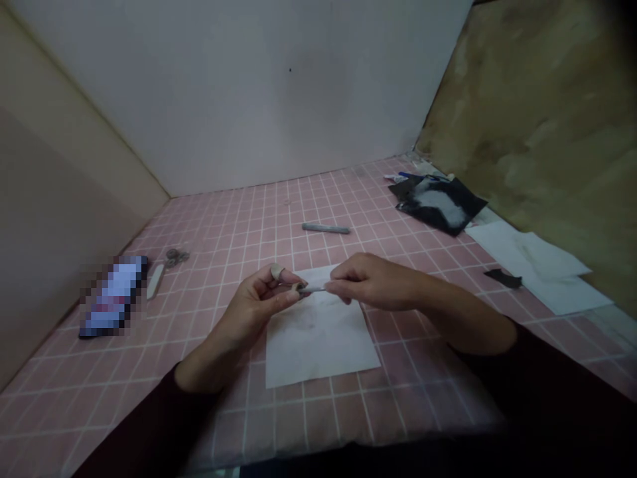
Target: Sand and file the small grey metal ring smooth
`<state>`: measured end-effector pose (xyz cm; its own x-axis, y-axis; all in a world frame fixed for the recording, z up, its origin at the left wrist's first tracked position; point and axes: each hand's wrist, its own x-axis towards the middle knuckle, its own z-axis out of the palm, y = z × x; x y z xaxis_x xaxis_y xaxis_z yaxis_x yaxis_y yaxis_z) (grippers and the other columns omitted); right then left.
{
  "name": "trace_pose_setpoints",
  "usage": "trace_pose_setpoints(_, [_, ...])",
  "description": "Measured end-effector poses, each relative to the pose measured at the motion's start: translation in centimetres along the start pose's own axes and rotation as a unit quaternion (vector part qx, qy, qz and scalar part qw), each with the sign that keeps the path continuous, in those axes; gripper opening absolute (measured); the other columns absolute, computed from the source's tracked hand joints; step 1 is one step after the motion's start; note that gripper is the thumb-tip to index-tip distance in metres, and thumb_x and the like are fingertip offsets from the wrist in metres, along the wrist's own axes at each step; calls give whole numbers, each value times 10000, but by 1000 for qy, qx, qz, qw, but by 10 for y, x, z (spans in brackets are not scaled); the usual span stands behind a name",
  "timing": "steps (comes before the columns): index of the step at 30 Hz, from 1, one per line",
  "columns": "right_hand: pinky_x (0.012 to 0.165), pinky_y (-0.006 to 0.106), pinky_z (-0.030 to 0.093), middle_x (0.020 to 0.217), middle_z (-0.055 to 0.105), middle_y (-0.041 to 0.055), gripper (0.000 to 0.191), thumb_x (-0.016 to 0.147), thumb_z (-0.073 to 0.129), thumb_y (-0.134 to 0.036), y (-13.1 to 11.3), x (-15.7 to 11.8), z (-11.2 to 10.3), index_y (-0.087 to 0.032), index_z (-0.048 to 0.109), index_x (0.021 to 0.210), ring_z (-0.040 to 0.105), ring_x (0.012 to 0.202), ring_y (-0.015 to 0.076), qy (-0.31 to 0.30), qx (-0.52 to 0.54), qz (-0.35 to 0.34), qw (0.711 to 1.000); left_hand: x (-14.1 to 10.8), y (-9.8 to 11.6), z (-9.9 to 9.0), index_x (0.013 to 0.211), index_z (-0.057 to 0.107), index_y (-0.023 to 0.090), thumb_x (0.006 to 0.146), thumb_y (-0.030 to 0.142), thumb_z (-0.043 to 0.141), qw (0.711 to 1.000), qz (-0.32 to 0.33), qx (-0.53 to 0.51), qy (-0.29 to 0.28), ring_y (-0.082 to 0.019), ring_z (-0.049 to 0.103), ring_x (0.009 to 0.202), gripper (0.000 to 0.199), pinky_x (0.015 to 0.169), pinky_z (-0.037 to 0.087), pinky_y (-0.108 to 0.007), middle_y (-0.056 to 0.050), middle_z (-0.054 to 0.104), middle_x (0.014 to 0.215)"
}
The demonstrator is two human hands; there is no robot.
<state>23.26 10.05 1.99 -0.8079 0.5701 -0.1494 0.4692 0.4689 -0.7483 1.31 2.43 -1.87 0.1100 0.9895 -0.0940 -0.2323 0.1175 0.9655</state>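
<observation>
Over a white paper sheet (323, 338) with grey smudges, my left hand (263, 292) pinches a small dark object (300, 287), too small to make out. A ring-like band (276, 271) shows on one of its fingers. My right hand (373, 282) is closed on a thin grey stick (314, 289), whose far end meets the small object. Beyond the paper a grey rod (326, 228) lies on the pink checked cloth (239, 232).
At the left are a pixelated phone (113, 295), a white strip (155, 281) and a small grey clump (176, 257). Black sheets with grey powder (440, 204), white papers (547, 265) and a dark scrap (503, 278) lie at the right. Walls stand behind and on both sides.
</observation>
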Motion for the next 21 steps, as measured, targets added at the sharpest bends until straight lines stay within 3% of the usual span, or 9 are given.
trace_pose_setpoints(21, [565, 261, 277, 533, 434, -41, 328, 916, 471, -263, -3, -1, 1, -147, 541, 617, 406, 529, 82, -20, -5, -6, 1000, -1, 3, 1, 890, 685, 147, 762, 193, 796, 998, -57, -14, -39, -114, 720, 739, 176, 752, 568, -204, 0, 721, 811])
